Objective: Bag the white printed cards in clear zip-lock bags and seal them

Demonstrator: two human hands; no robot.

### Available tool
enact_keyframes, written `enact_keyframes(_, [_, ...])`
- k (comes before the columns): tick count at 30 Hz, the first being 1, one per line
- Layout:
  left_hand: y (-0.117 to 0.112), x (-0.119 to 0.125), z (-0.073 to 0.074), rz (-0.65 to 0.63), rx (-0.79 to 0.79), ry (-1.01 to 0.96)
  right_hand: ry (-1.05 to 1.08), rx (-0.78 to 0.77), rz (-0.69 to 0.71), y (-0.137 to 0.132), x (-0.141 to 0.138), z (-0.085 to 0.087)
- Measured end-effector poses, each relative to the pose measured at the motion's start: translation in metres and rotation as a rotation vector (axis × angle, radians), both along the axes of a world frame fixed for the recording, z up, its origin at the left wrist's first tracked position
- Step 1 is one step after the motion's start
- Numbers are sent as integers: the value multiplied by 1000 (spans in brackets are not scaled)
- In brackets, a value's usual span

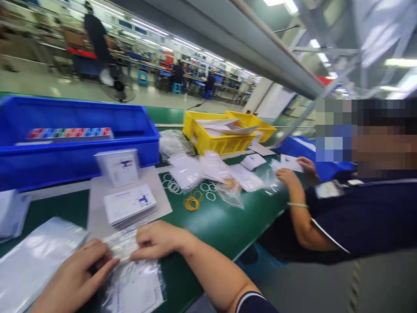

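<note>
My left hand point(76, 276) and my right hand point(158, 239) both rest on a clear plastic bag point(133, 278) with a white paper inside, at the near edge of the green table point(221, 226). Their fingers are curled and pinch the bag's top edge from either side. A stack of white printed cards point(129, 203) lies just beyond my hands on a grey sheet. A pile of clear bags point(32, 256) lies left of my left hand.
A blue bin point(74, 143) stands at the back left, two yellow bins point(221, 130) at the back centre. Loose plastic bags point(208, 171), white rings and yellow rubber bands point(192, 202) lie mid-table. A co-worker's hands point(293, 174) handle cards on the right.
</note>
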State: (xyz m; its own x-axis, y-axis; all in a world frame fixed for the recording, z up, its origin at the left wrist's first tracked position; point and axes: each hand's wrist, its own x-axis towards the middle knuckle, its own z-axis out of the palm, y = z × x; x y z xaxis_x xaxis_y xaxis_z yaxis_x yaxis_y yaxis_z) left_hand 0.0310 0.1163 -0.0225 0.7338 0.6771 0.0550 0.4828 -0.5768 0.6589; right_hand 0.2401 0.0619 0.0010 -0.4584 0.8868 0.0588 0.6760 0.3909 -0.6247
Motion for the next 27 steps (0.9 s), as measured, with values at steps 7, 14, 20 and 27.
enact_keyframes(7, [-12,12,29,21,-108,35,239,337,-422,5,4,-15])
enact_keyframes(14, [-15,12,33,29,-260,-29,558,-20,-649,26,19,-48])
enact_keyframes(20, [-15,15,30,37,-352,-83,963,88,-857,27,27,-44])
enact_keyframes(27, [-16,20,27,30,-426,-180,1087,-36,-816,20,23,-27])
